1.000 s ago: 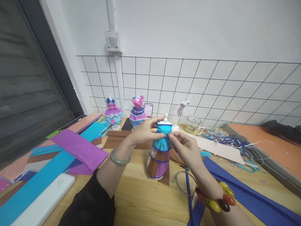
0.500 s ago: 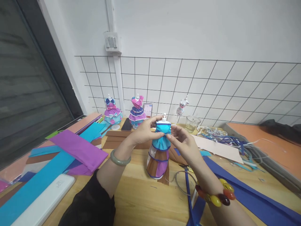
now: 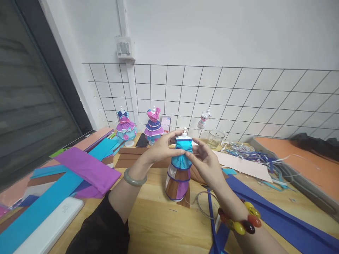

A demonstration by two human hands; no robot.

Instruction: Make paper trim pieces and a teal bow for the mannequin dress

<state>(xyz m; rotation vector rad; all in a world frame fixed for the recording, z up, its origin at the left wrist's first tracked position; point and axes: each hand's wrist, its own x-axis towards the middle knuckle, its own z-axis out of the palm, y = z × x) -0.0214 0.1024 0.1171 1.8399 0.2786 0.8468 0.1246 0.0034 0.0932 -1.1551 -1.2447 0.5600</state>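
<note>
A small white dress form stands upright on the wooden table, wearing a doll dress (image 3: 182,162) with a turquoise top edged in dark blue and a brown, purple and pale panelled skirt. My left hand (image 3: 165,146), a green bangle on its wrist, grips the dress at its left side, thumb pressed on the front of the waist. From the right my right hand (image 3: 205,157), with a beaded bracelet, holds the other side, its thumb meeting the left one at the waist. The fingers behind the dress are partly hidden.
Two dressed mini mannequins (image 3: 125,127) and a bare patterned one (image 3: 204,120) stand at the back, near a phone (image 3: 142,140) and a glass (image 3: 215,138). Folded coloured paper (image 3: 88,169) and a white power bank (image 3: 50,225) lie left; blue strips (image 3: 275,208) and ribbons (image 3: 246,151) right.
My right thumb has shifted slightly left at the dress's waist. The view has moved a little; both hands stay on the dress.
</note>
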